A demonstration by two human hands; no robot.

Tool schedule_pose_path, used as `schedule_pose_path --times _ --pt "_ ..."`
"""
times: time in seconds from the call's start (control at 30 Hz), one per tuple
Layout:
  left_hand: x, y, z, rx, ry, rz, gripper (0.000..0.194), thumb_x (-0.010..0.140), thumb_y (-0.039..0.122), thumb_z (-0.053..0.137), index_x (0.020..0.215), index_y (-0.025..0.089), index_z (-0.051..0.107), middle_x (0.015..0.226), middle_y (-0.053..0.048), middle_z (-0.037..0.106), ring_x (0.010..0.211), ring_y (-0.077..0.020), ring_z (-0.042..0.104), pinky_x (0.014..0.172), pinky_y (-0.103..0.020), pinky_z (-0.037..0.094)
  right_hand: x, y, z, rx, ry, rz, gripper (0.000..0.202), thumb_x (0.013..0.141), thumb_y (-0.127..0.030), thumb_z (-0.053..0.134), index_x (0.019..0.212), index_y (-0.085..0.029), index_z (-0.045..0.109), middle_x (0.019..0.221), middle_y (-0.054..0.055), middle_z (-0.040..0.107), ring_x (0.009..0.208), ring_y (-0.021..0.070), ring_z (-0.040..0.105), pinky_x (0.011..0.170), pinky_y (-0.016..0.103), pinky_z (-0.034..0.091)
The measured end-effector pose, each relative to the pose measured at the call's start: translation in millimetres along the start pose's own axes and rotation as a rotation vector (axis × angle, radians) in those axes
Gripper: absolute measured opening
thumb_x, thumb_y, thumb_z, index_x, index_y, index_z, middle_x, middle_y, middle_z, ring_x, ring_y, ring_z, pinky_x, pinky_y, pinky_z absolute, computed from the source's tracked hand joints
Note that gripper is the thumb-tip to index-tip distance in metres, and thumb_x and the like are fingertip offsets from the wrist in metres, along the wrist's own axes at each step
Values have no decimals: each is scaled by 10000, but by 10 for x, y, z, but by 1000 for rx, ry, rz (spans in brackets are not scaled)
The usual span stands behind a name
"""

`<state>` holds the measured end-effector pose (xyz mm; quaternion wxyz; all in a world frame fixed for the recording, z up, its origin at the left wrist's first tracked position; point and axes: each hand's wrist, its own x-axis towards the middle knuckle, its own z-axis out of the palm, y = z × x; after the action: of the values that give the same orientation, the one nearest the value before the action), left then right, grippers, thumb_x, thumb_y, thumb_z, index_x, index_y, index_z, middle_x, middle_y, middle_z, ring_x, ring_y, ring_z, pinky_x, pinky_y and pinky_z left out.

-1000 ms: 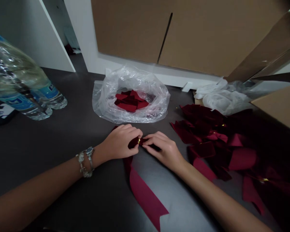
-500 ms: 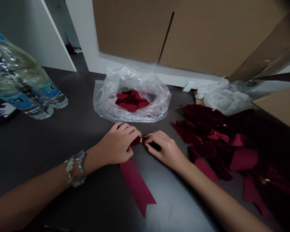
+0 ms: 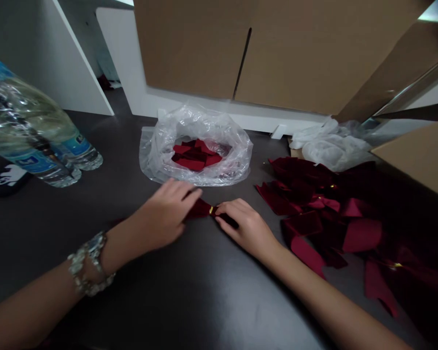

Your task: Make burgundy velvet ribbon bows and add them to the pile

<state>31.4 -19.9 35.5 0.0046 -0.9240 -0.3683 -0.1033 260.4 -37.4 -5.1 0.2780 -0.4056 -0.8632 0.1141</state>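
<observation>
Bottles (image 3: 36,138) stand at far left on the dark tabletop (image 3: 219,291). Next comes the left hand (image 3: 158,214), bracelets (image 3: 89,262) at its wrist, blurred and over the left part of the red ribbon (image 3: 198,209); whether its grip is closed on the cloth cannot be told. Beyond, a clear bag (image 3: 154,158) holds red pieces (image 3: 196,156). The ribbon lies between the hands, a gold band (image 3: 211,210) on it. The right hand (image 3: 246,223) has its grip pinched on the ribbon, just right of the band. Farther right, red bows (image 3: 306,223) lie heaped, crumpled plastic (image 3: 332,148) behind them.
</observation>
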Motion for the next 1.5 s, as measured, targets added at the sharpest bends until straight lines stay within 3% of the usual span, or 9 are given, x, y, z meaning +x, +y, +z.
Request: schedule_pose_path --times 0.1,0.17,0.33,0.47,0.63,0.87,1.0,1.3,1.5 --pt "102 134 184 -147 34 88 615 843 394 586 1377 177 373 1406 -124 469 1314 -264 401 1116 -449 287 -12 -20 -6 -57 -17 -11 79 894 -210 549 947 -186 602 920 70 670 896 212 576 802 369 489" --pt "162 127 348 -127 92 88 488 913 324 511 1358 157 400 1389 -128 495 1305 -235 424 1122 -429 291 -18 -19 -6 -84 -15 -23 94 896 -216 548 962 -183 607 933 80 677 917 220 582 802 380 501" --pt "176 -43 582 -119 43 140 420 989 254 334 1389 129 366 1453 -129 424 1365 -186 348 1133 -391 273 -30 28 5 -91 26 -61 115 914 -215 525 909 -177 633 954 98 695 919 212 621 787 364 537" --pt "136 -63 564 -151 -24 111 473 995 269 295 1440 109 277 1513 -137 313 1414 -188 232 1142 -393 245 -46 60 8 -63 47 -43 158 932 -218 496 907 -169 644 981 114 694 913 201 654 780 351 557" --pt "127 -77 477 -264 -68 117 468 1001 262 270 1454 147 259 1515 -105 322 1413 -164 235 1147 -375 234 -44 87 -19 33 13 -9 125 924 -214 515 891 -181 631 970 97 690 934 200 651 799 360 556" --pt "39 -280 241 -403 15 54 272 968 289 418 1142 204 609 1235 -70 602 1152 -179 533 1006 -344 397 -21 208 -214 105 -47 -2 166 912 -236 548 1061 -216 616 1119 74 631 1081 201 563 941 393 474" --pt "47 -337 263 -386 33 81 232 957 285 453 1084 194 623 1064 -57 649 1006 -176 566 919 -317 421 -47 281 -270 87 -42 28 160 925 -228 522 1050 -200 619 1035 76 636 1002 193 571 897 364 477" --pt "142 -280 333 -248 49 46 247 946 343 459 1072 208 623 1036 -54 611 938 -187 562 855 -328 424 -93 360 -268 25 -101 20 155 920 -239 528 1051 -194 597 1031 81 606 1001 200 551 903 366 462" --pt "192 -336 346 -264 46 129 173 918 297 508 965 179 626 959 -54 604 913 -193 519 833 -321 407 -68 393 -270 -20 -151 38 147 915 -269 540 1041 -202 572 1022 71 627 972 211 555 877 382 448"
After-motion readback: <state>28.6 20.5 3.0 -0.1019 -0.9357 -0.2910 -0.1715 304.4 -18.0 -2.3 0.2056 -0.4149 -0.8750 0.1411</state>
